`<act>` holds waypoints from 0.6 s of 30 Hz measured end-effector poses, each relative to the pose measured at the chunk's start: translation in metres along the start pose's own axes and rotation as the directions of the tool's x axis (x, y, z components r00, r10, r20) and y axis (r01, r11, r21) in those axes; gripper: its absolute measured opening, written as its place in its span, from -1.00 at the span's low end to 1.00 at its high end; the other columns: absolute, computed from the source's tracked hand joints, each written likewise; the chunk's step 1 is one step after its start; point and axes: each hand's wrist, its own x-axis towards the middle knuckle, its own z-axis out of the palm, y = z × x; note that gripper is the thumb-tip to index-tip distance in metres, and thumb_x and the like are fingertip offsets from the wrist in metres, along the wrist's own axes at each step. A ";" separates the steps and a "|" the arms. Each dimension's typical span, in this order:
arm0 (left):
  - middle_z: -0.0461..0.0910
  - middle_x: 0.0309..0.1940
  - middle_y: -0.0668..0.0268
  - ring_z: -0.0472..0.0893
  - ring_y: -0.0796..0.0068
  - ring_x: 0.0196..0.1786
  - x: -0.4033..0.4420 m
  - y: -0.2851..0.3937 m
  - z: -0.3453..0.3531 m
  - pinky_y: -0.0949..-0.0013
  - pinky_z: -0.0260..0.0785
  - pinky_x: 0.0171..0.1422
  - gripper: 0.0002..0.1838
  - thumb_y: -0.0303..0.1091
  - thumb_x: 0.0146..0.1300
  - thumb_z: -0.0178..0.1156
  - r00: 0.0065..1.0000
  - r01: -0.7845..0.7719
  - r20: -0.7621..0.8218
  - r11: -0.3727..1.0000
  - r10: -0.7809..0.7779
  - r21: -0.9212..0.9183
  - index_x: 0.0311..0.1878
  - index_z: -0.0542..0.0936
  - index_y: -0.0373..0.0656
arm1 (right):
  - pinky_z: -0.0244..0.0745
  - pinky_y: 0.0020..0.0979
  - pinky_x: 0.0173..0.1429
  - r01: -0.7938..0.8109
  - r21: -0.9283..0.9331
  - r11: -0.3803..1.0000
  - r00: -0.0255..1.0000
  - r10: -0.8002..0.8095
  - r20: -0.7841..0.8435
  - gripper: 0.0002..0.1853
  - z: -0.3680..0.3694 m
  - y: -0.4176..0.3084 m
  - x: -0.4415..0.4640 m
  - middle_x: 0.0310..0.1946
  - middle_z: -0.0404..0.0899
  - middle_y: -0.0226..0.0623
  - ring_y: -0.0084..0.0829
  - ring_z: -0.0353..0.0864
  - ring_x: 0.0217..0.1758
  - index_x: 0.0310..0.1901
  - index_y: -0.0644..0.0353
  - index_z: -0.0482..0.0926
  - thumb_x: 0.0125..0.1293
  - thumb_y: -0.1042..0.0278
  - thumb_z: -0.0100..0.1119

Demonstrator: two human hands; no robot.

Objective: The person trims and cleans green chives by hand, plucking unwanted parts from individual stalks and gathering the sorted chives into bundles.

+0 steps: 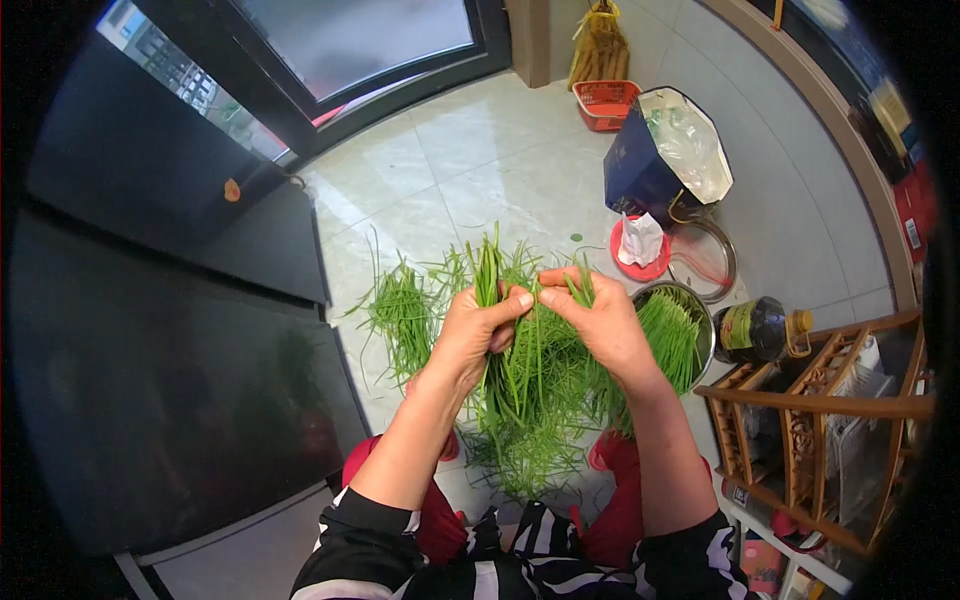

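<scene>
My left fingers (503,335) are curled closed around a bunch of thin green stalks (486,270), thumb pressed across it. My right fingers (562,275), thumb and index tips nearly meeting, have hold of a smaller bunch (581,290) just beside it. Beneath both, a loose heap of greens (540,430) spreads over the tiled floor (380,160); to the right, a round metal bowl (711,337) holds lined-up stalks (668,335).

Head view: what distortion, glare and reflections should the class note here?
Head view: black curved borders and the bowed brown trim suggest lens distortion; head view: bright glare lies on the tiled floor; head view: the dark glossy panel carries a dim green reflection.
</scene>
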 end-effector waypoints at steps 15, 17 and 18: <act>0.60 -0.52 0.32 0.20 0.76 -0.76 0.001 0.002 -0.003 0.61 -0.02 -0.66 -0.90 -0.39 0.15 0.25 0.999 0.003 0.035 1.000 -0.003 0.008 -0.38 0.52 -0.15 | 0.43 -0.44 -0.09 0.054 -0.093 0.994 0.962 -0.077 -0.261 -0.78 -0.016 0.006 0.007 -0.39 0.64 -0.26 -0.52 0.57 -0.26 -0.21 0.29 0.61 0.21 0.31 0.20; 0.59 -0.53 0.34 0.21 0.76 -0.76 0.001 0.001 -0.004 0.60 -0.01 -0.66 -0.90 -0.40 0.15 0.25 0.999 0.003 0.033 1.000 -0.003 0.000 -0.38 0.52 -0.15 | 0.43 -0.44 -0.09 0.168 -0.299 0.939 0.934 -0.249 -0.256 -0.79 -0.012 0.016 0.007 -0.39 0.64 -0.27 -0.51 0.58 -0.26 -0.22 0.29 0.62 0.21 0.32 0.20; 0.58 -0.54 0.35 0.21 0.76 -0.76 0.001 0.000 -0.004 0.60 -0.01 -0.66 -0.90 -0.40 0.15 0.25 0.999 0.003 0.034 1.000 -0.003 -0.009 -0.37 0.53 -0.16 | 0.43 -0.44 -0.09 0.167 -0.299 0.939 0.934 -0.248 -0.256 -0.79 -0.011 0.012 0.006 -0.39 0.64 -0.27 -0.51 0.58 -0.26 -0.22 0.29 0.62 0.21 0.32 0.20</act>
